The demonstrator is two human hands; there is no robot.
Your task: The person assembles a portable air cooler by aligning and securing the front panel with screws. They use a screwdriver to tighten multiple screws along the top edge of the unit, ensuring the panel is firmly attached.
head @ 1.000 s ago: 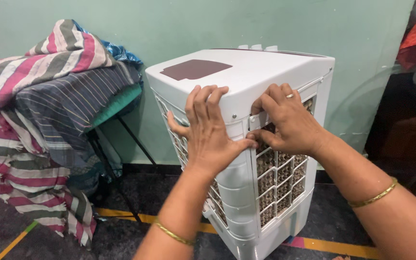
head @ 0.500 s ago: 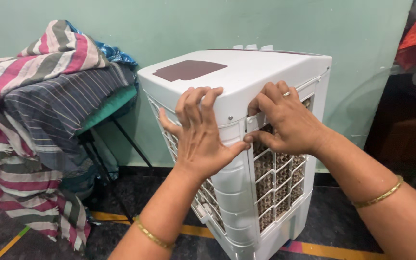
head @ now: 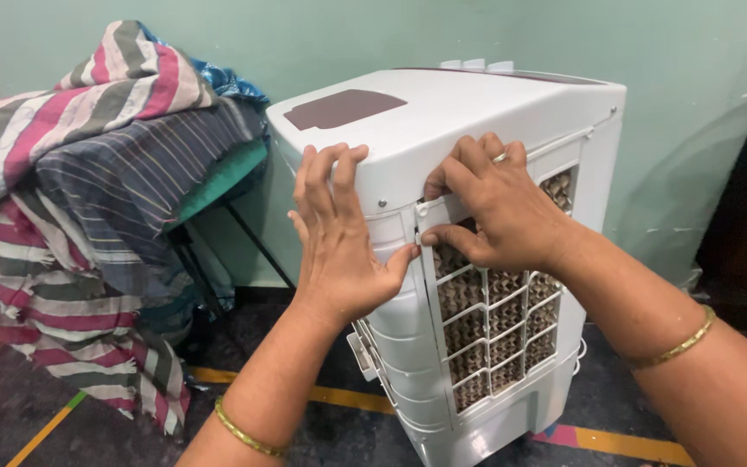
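A white air cooler [head: 469,112] with a maroon patch on its top stands on the floor before me. My left hand [head: 339,233] lies flat against its rounded corner, fingers spread up to the top edge. My right hand [head: 494,207] grips the top of the side grille panel [head: 499,333], fingers hooked over its upper edge and thumb under. Brown honeycomb padding shows behind the white grille bars. Both wrists wear gold bangles.
A heap of striped cloths [head: 79,207] is draped over a dark-legged stand at the left. A pale green wall [head: 330,35] is behind. The dark floor carries yellow tape lines [head: 339,398]. A clear plastic sheet [head: 693,182] hangs at right.
Both hands stay on the cooler's upper corner, and the right hand's fingers have curled more tightly over the grille's top edge. The view has shifted slightly.
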